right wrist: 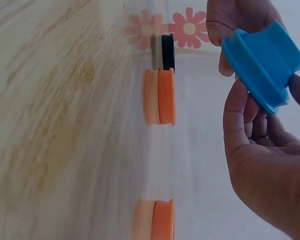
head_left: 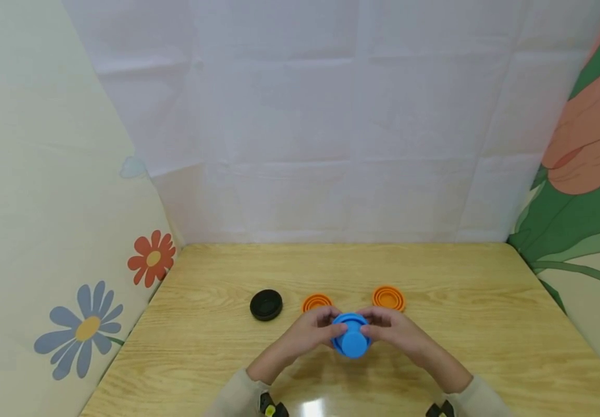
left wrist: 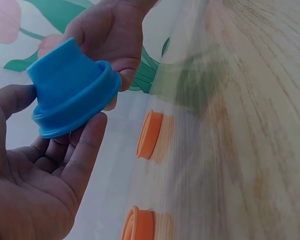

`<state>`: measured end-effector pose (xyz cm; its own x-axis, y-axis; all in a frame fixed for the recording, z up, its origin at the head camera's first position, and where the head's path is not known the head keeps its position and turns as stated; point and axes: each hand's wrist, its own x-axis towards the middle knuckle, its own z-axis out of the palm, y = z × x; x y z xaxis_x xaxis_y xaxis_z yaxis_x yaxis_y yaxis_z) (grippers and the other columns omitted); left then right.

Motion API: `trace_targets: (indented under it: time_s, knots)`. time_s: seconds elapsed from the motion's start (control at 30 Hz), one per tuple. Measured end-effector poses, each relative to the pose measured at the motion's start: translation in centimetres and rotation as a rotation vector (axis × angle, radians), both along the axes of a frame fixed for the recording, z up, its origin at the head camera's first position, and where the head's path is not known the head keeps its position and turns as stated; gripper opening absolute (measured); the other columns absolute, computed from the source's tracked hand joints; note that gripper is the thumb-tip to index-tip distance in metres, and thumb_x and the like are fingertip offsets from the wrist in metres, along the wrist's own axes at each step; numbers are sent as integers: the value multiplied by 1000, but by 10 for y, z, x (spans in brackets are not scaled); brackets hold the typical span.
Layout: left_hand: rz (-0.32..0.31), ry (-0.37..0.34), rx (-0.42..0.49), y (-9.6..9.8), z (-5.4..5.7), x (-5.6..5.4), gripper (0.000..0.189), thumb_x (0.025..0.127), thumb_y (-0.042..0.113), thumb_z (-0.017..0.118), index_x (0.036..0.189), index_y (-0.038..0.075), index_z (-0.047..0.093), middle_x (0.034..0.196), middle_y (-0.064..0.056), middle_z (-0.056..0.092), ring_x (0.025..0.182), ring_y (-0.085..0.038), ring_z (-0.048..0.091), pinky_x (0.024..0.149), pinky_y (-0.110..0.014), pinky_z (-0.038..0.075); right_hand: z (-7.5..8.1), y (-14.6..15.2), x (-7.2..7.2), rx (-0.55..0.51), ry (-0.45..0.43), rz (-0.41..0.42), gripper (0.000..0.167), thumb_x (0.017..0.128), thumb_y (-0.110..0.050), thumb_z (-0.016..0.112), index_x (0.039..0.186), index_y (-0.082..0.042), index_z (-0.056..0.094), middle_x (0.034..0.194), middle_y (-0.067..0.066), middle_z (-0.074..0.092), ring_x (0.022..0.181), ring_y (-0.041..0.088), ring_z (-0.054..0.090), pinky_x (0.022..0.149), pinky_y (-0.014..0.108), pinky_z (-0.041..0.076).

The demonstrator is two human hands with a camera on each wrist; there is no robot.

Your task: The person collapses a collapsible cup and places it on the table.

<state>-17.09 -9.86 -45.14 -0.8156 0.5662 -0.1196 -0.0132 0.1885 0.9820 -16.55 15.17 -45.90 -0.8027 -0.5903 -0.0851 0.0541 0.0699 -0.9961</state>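
Note:
Between both hands, above the table, is a blue collapsible cup (head_left: 354, 343), partly folded, its wide rim away from the person and its round base toward them. My left hand (head_left: 310, 333) grips its left side, thumb on the outer wall and fingers under the rim. On the opposite side my right hand (head_left: 395, 329) holds it the same way, as the right wrist view shows with the cup's stepped wall (right wrist: 262, 62). Just beyond the hands lie two flat orange collapsible cups, one on the left (head_left: 317, 302) partly hidden by the left hand, another on the right (head_left: 388, 297).
A flat black collapsible cup (head_left: 266, 304) lies left of the orange ones on the wooden table (head_left: 201, 347). White cloth (head_left: 341, 145) hangs behind the table's far edge. Flower-printed cloths (head_left: 86, 249) flank both sides.

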Motion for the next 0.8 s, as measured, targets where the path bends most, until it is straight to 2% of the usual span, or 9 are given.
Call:
trace_targets:
  time_s: [0.3, 0.5, 0.8]
  knots:
    - [1, 127, -86, 3, 3, -5, 28, 99, 24, 67, 113, 0, 63, 96, -5, 61, 86, -15, 59, 76, -45, 60, -3, -3, -3, 10, 70, -15, 38, 102, -20, 63, 129, 5, 55, 117, 10, 62, 104, 24, 60, 88, 38, 56]
    - [24, 205, -151, 5, 6, -7, 23, 98, 22, 68, 108, 2, 63, 93, -4, 61, 84, -15, 56, 70, -27, 52, -6, -8, -3, 6, 129, -50, 33, 102, -18, 62, 126, 4, 55, 115, 10, 61, 102, 24, 60, 85, 33, 56]
    - [58, 298, -175, 7, 7, -7, 19, 97, 20, 68, 106, 3, 65, 89, -2, 61, 79, -13, 55, 64, -22, 50, -3, -10, -3, 50, 117, -133, 33, 102, -19, 62, 126, 3, 60, 111, 10, 64, 100, 24, 60, 82, 34, 56]
